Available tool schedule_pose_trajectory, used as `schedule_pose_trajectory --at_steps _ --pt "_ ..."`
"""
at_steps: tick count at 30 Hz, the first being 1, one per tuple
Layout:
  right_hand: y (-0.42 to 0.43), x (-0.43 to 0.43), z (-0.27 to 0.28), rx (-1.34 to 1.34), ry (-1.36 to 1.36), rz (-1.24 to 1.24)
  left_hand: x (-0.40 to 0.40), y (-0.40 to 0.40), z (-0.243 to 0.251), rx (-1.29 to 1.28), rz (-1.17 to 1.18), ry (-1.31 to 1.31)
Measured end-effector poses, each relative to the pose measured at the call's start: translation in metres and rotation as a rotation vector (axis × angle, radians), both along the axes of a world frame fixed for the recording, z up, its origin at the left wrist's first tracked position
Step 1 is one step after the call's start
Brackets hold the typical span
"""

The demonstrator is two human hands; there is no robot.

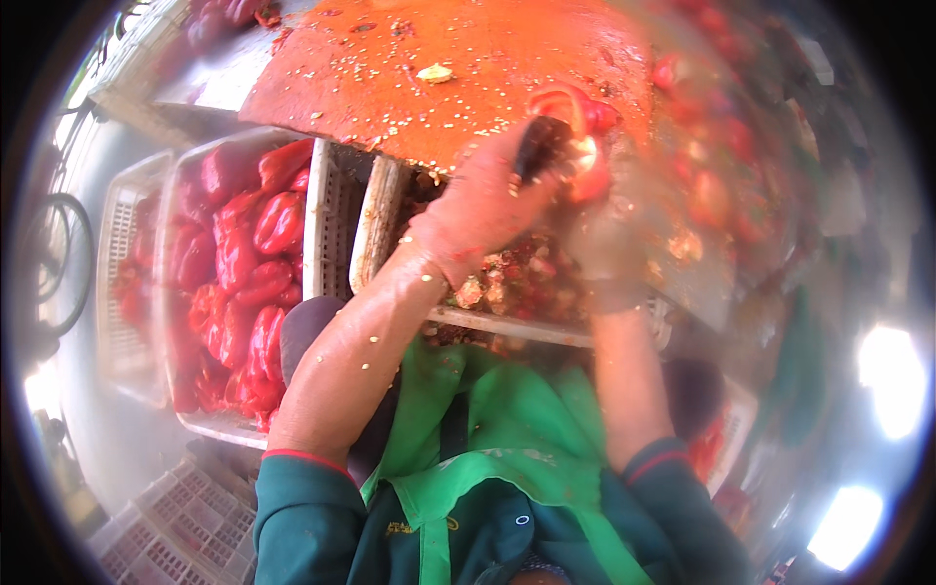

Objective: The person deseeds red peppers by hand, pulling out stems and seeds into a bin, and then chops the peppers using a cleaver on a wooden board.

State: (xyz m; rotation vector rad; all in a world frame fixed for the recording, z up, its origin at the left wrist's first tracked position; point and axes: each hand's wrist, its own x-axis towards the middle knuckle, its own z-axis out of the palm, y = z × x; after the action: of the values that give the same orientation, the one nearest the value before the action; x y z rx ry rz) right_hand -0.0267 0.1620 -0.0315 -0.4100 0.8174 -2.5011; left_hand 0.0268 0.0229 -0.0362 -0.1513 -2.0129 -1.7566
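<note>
My left hand [479, 201] is closed at the near side of a cut red bell pepper [591, 179], over the edge of an orange-stained board [453, 44]. A dark thing [542, 146] shows at its fingers; whether it is a finger covering or a tool cannot be told. My right hand [614, 248] is beside the pepper on the right, badly blurred, so its fingers and anything in them are hidden. Another red pepper piece [559, 102] lies just beyond on the board. Below my hands, a crate [512, 325] holds pepper cores and scraps.
Left of my knees stands a white plastic crate [318, 219] of red bell peppers [238, 248], with another crate [110, 292] beyond it. Seeds and a pale pepper scrap [435, 73] litter the board. More red peppers [709, 197] appear blurred at right. A crate [183, 519] sits lower left.
</note>
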Motion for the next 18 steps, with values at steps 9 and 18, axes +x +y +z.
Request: schedule_pose_trajectory --at_steps 9,18 --pt "-0.012 0.012 0.003 -0.001 -0.009 -0.013 0.005 0.009 0.002 -0.144 0.028 -0.144" --pt "0.024 -0.021 0.004 0.023 0.006 -0.034 0.022 0.008 0.021 0.113 -0.182 -0.22"
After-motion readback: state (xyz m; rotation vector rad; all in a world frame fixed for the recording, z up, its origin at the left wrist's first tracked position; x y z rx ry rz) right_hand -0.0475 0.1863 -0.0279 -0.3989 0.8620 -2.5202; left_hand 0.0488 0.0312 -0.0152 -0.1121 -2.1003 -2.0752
